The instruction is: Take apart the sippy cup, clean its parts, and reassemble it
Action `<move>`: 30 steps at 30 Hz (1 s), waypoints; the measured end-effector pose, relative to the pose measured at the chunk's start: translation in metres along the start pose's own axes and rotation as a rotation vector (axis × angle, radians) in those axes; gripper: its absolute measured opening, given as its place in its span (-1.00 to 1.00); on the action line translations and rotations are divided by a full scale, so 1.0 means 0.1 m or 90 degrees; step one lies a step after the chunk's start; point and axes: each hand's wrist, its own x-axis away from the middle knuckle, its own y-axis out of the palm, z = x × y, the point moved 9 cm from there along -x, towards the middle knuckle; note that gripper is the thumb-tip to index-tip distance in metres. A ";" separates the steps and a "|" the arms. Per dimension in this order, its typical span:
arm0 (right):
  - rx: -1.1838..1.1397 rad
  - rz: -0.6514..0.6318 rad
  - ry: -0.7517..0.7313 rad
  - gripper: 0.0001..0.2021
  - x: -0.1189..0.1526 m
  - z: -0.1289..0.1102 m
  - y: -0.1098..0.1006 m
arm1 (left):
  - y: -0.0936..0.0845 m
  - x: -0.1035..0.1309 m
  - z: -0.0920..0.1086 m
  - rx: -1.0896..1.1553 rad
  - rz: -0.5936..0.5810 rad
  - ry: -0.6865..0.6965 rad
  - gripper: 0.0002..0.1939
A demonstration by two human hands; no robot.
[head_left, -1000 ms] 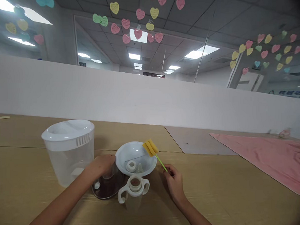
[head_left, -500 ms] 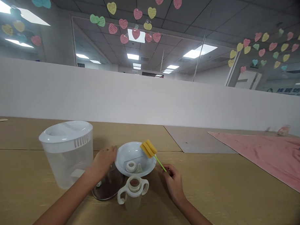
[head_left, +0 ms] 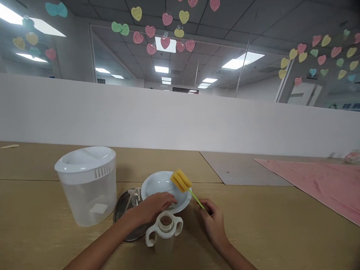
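Note:
My right hand (head_left: 213, 220) is closed around the thin green handle of a bottle brush with a yellow sponge head (head_left: 181, 180). The sponge sits over the right rim of a white bowl (head_left: 155, 182). My left hand (head_left: 159, 203) reaches over the bowl's front, fingers apart and curving down inside it. It covers most of the small parts lying there; a clear bit shows below the fingertips. In front of the bowl stands a clear baby bottle (head_left: 165, 234) with a white two-handled collar and an uncapped mouth.
A round dark metal tray (head_left: 119, 210) with small clear parts lies left of the bowl. Beside it stands a translucent bucket (head_left: 88, 201) with a white lid. A pink cloth (head_left: 323, 185) covers the table's right side. A low white wall (head_left: 138, 116) runs behind.
My left hand has moved right, from the tray beside the bowl to over the bowl's front. The right hand still holds the brush in much the same place. The view has shifted slightly.

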 end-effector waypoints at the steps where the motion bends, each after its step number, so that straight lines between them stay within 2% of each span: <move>1: 0.000 0.001 0.003 -0.82 0.00 0.00 0.00 | 0.04 -0.01 -0.02 0.006 -0.026 0.000 -0.73; 3: -0.002 -0.001 0.007 -0.82 0.00 0.01 0.00 | 0.15 -0.03 -0.12 0.006 -0.082 -0.008 -0.72; 6: 0.000 -0.005 0.011 -0.82 0.00 0.03 0.01 | 0.19 -0.07 -0.31 -0.007 -0.049 -0.047 -0.77; 8: 0.002 -0.008 0.010 -0.81 0.00 0.04 0.01 | 0.17 -0.09 -0.35 -0.013 -0.024 -0.059 -0.79; 12: 0.007 -0.021 -0.006 -0.80 0.01 0.00 0.02 | -0.08 -0.13 -0.33 0.020 0.079 -0.102 -0.82; 15: 0.014 -0.032 -0.026 -0.85 0.01 -0.06 0.04 | -0.32 -0.13 -0.29 0.123 0.158 -0.122 -0.83; 18: 0.024 -0.039 -0.047 -0.87 0.02 -0.09 0.06 | -0.52 -0.11 -0.22 0.233 0.236 -0.122 -0.75; 24: 0.033 -0.028 -0.025 -0.85 0.02 -0.01 0.04 | -0.76 -0.04 -0.08 0.282 0.379 -0.104 -0.72; 26: 0.036 -0.031 -0.025 -0.85 0.01 -0.01 0.04 | -0.78 -0.05 -0.06 0.233 0.359 -0.117 -0.74; 28: 0.040 -0.044 -0.029 -0.86 0.01 -0.02 0.06 | -0.75 -0.07 -0.05 0.092 0.265 -0.150 -0.79; 30: 0.045 -0.052 -0.027 -0.86 0.02 -0.02 0.07 | -0.70 -0.07 -0.08 -0.108 0.154 -0.185 -0.85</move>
